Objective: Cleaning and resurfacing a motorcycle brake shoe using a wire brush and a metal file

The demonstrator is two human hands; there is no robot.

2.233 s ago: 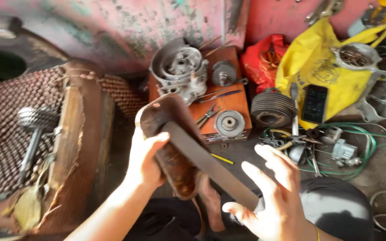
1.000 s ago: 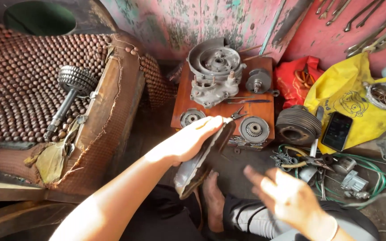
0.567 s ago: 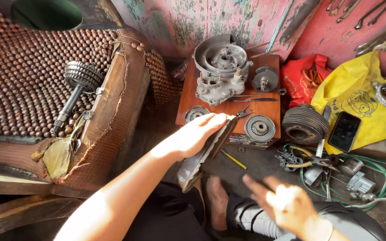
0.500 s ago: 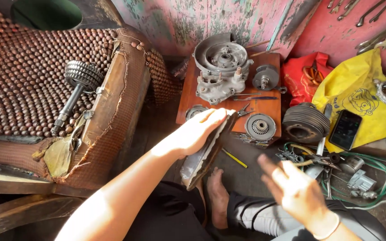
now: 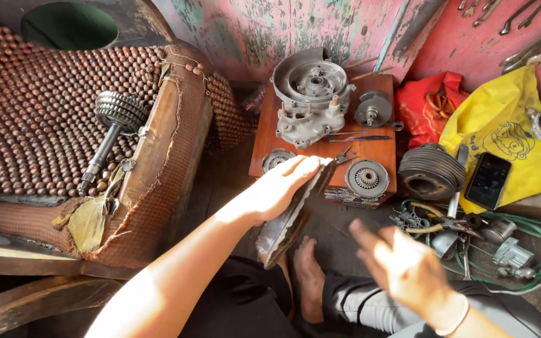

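My left hand [image 5: 280, 188] lies flat along a dark, worn flat piece [image 5: 288, 220] that stands on edge on the floor and holds it there. My right hand [image 5: 402, 263] hovers blurred to the right of it, fingers spread, holding nothing. Just beyond the piece is a low wooden board [image 5: 380, 149] carrying a grey engine casing [image 5: 311, 94], a round geared disc [image 5: 366, 178], another round part [image 5: 277, 159] and pliers [image 5: 344, 154]. My bare foot [image 5: 308, 281] rests on the floor below the piece.
A beaded seat [image 5: 32, 125] at left has a geared shaft [image 5: 109, 134] lying on it. At right are a finned cylinder [image 5: 430, 172], a phone [image 5: 488, 180] on a yellow bag [image 5: 521, 150], a red bag [image 5: 430, 103], green hose [image 5: 533, 228], loose tools and wall-hung wrenches [image 5: 533, 44].
The flat piece went from being held up in both hands to standing on edge under my left hand. My right hand let go and moved off to the right.
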